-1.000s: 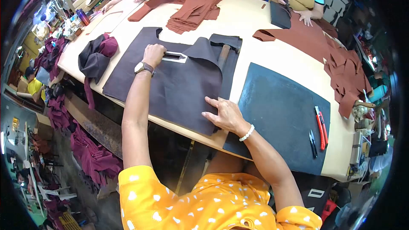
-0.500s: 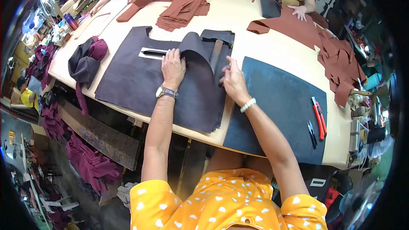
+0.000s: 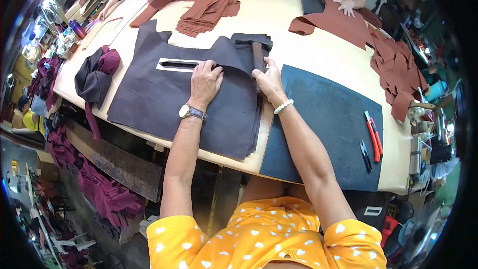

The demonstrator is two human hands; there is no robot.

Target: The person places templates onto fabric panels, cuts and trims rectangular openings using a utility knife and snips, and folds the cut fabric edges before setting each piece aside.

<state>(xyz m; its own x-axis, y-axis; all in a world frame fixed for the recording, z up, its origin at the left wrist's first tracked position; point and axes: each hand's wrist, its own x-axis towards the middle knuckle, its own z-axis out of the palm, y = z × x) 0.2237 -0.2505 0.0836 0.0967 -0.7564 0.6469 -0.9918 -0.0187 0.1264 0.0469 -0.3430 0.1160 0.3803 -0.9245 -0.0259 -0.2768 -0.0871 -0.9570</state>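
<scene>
Dark brown sheets [image 3: 224, 114] lie stacked on the pale table, their upper right part raised in a fold. My left hand [image 3: 205, 82] presses on the stack with fingers bent, at the right end of a white frame with a dark slot [image 3: 169, 64]. What its fingertips grip, if anything, is hidden. My right hand [image 3: 269, 77] is closed round the lower part of a hammer's wooden handle [image 3: 257, 56]. The hammer's dark head rests by a small dark folded piece [image 3: 264, 38] at the stack's upper right.
Right of the stack is a dark mat [image 3: 323, 129] with a red cutter [image 3: 373, 137] and small snips [image 3: 366, 156]. Reddish-brown pieces [image 3: 206, 7] lie across the table. A maroon and black cloth bundle [image 3: 97, 77] sits left. Two co-workers' hands [image 3: 345, 6] work opposite.
My left hand has moved right from the frame's left end to its right end. My right hand has left the stack's lower edge, moved up and taken hold of the hammer handle.
</scene>
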